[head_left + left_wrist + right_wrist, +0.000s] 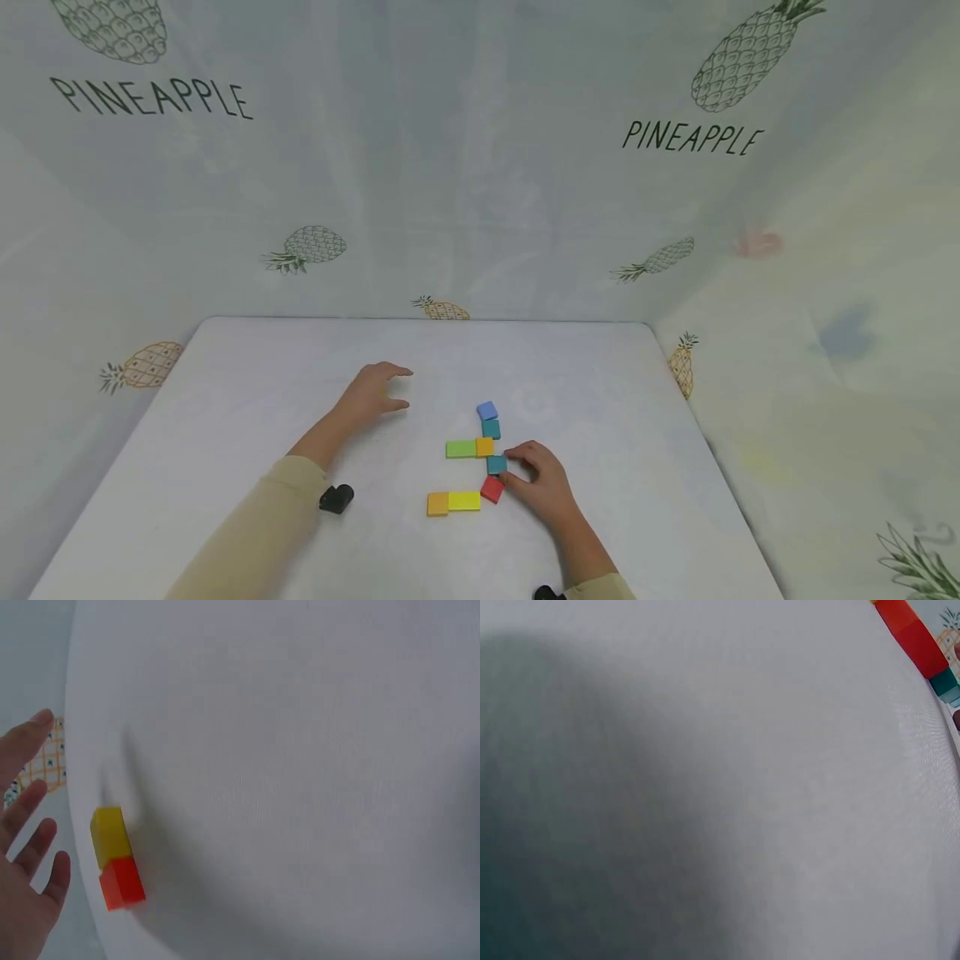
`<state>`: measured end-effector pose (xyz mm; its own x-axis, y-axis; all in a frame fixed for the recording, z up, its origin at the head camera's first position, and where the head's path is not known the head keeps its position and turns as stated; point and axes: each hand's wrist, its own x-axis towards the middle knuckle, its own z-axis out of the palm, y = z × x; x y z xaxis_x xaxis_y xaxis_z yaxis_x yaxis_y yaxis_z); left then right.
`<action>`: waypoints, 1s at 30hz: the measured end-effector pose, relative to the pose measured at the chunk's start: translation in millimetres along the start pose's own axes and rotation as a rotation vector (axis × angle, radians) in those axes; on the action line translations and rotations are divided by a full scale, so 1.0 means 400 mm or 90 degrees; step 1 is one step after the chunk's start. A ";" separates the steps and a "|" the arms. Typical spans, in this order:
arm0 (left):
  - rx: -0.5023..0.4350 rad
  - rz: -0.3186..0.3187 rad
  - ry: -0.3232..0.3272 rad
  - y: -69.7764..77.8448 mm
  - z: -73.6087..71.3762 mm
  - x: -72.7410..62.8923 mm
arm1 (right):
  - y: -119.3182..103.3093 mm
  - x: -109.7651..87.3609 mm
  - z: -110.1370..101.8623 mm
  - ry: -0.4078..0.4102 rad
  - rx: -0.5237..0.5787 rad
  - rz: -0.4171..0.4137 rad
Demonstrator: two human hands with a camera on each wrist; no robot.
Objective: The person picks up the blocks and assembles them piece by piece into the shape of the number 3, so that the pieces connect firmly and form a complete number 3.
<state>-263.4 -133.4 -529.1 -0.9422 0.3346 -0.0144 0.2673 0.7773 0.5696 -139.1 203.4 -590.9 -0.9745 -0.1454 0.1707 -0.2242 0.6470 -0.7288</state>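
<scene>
In the head view my right hand (542, 483) reaches in from the right, its thumb and index finger pinching a teal block (497, 465). That block sits between a red block (492, 489) and an orange block (485, 447). Lime green (461, 450) and orange blocks lie side by side. Farther back are another teal block (491, 429) and a blue block (487, 410). A yellow block (464, 501) adjoins a second orange block (438, 504) at the front. My left hand (367, 394) hovers at the left, thumb and fingers spread, holding nothing.
The left wrist view has a yellow block (112, 836) touching a red block (122, 883), beside the left hand. All blocks lie on a white table (600, 392). A pineapple-printed cloth (480, 167) hangs behind it. Black wrist devices (337, 498) sit at both sleeves.
</scene>
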 end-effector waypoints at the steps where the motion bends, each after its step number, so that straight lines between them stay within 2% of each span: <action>1: 0.026 0.015 0.005 -0.015 -0.009 -0.004 | 0.002 0.001 0.000 -0.001 0.003 -0.003; 5: 0.060 0.013 0.009 -0.071 -0.032 -0.023 | 0.006 0.002 0.001 0.003 0.005 -0.019; 8: 0.076 -0.010 -0.012 -0.110 -0.038 -0.032 | 0.007 0.002 0.001 0.007 0.005 -0.022; 12: 0.128 -0.015 -0.044 -0.145 -0.044 -0.039 | 0.008 0.000 0.002 0.006 0.006 -0.022; 16: 0.155 -0.010 -0.062 -0.154 -0.054 -0.047 | 0.008 -0.001 0.005 0.003 -0.007 -0.014; 21: 0.126 -0.011 -0.073 -0.153 -0.063 -0.058 | 0.005 0.000 0.006 0.003 -0.008 -0.008; 30: 0.105 -0.031 -0.052 -0.169 -0.058 -0.063 | 0.006 0.000 0.004 -0.001 -0.008 -0.005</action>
<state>-262.5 -206.5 -548.3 -0.9371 0.3317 -0.1091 0.2578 0.8680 0.4245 -139.6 203.7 -593.8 -0.9726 -0.1522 0.1758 -0.2325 0.6551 -0.7189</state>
